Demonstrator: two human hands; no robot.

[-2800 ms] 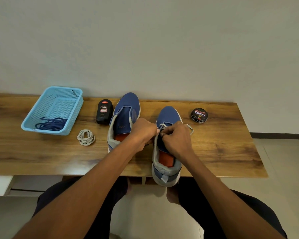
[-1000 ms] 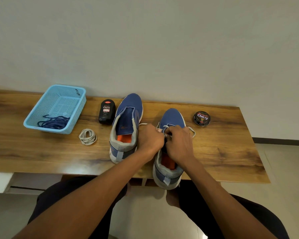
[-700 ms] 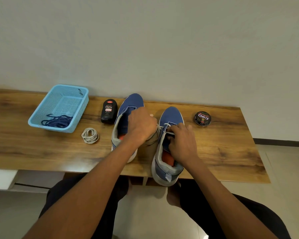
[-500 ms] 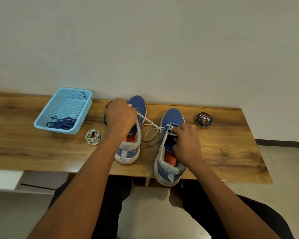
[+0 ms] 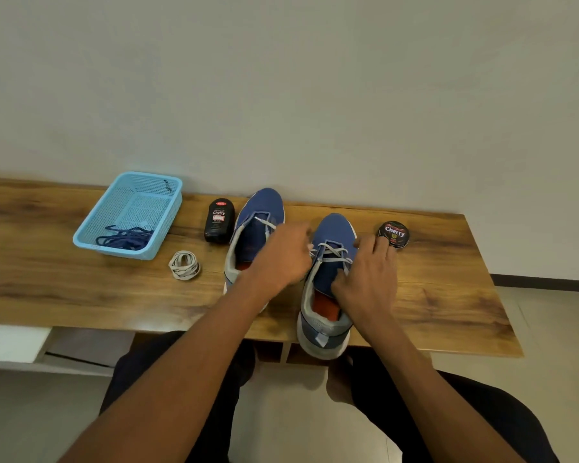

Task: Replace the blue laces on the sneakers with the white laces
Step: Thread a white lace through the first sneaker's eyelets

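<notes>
Hands at right sneaker [image 5: 328, 279]: left hand [image 5: 283, 259] blurred, grip unclear, beside white lace [image 5: 331, 252]; right hand [image 5: 368, 279] resting loose-fingered on it.

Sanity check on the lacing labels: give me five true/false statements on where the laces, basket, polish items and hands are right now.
1. The blue laces lie in the basket. True.
2. A coiled white lace lies on the table near the basket. True.
3. The right sneaker has no lace in it. False: a white lace crosses its front eyelets.
4. The polish tin sits inside the basket. False: it stands on the table, right of the right sneaker.
5. The polish bottle is between the basket and the left sneaker. True.
</notes>
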